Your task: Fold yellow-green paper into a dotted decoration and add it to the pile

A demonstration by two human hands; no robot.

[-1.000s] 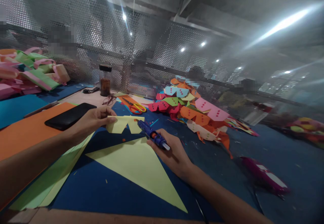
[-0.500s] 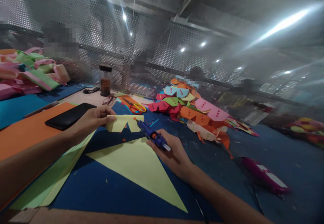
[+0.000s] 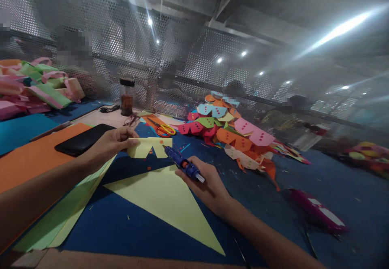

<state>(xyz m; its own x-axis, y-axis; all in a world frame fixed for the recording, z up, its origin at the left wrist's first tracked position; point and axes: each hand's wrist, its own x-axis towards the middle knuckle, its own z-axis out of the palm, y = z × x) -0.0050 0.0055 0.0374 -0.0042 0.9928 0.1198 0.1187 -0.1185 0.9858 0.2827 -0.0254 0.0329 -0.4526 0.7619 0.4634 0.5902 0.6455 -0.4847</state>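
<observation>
- Far left: pile of folded paper pieces (image 3: 48, 86) beside a blue sheet (image 3: 27, 131).
- Left of centre: dark phone (image 3: 80, 140) on an orange sheet (image 3: 18, 159); possible nudging by the forearm close above.
- Left hand (image 3: 123, 139): thumb and fingers pinched on one end of the notched yellow paper (image 3: 141, 148). Likely weakness: far end apparently without finger support, hence possible bending or swinging under nozzle pressure.
- Centre: notched yellow paper raised above the blue surface (image 3: 121, 228), with a small orange square (image 3: 161, 141) near its free end. Possible smearing or shifting of the square through a slip of the tip.
- Below: large yellow triangle (image 3: 170, 200), open to stray drips.
- Behind: scissors (image 3: 166, 130) among paper scraps.
- Right of centre: blue glue gun (image 3: 184, 163), nozzle just beside the square; contact and glue flow not discernible.
- Right hand (image 3: 211, 182): fingers wrapped around the glue gun; possible misplacement through wrist tremor.
- Farther right: dotted cutouts (image 3: 238, 139) and purple pouch (image 3: 317, 210).
</observation>
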